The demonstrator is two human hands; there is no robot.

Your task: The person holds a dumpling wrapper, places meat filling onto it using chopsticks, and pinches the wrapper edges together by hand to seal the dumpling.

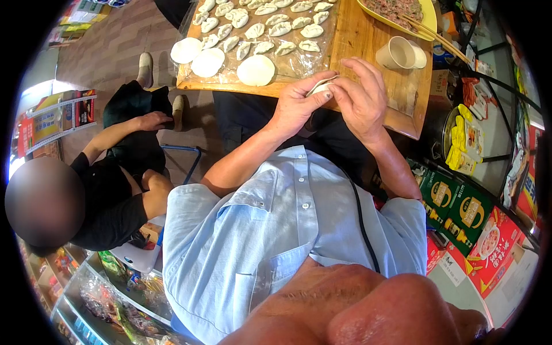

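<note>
Above the table's near edge, my left hand (pixel 294 108) is closed on a folded dumpling (pixel 321 87), pinching it between thumb and fingers. On its other side, my right hand (pixel 363 99) presses the dumpling's edge with thumb and forefinger, the other fingers raised. Filling inside the dumpling cannot be seen. Past my left hand lie three round flat wrappers (pixel 256 70) on a plastic-covered board (pixel 319 62). Several shaped dumplings (pixel 279 29) rest in rows behind them. A paper cup (pixel 392 54) stands beyond my right hand.
A yellow dish (pixel 428 18) of minced filling (pixel 397 9) sits on the wooden table (pixel 351 35), chopsticks (pixel 440 39) across its rim. A seated person (pixel 118 190) is at my left. Green boxes (pixel 454 207) and yellow packets (pixel 464 141) crowd the right side.
</note>
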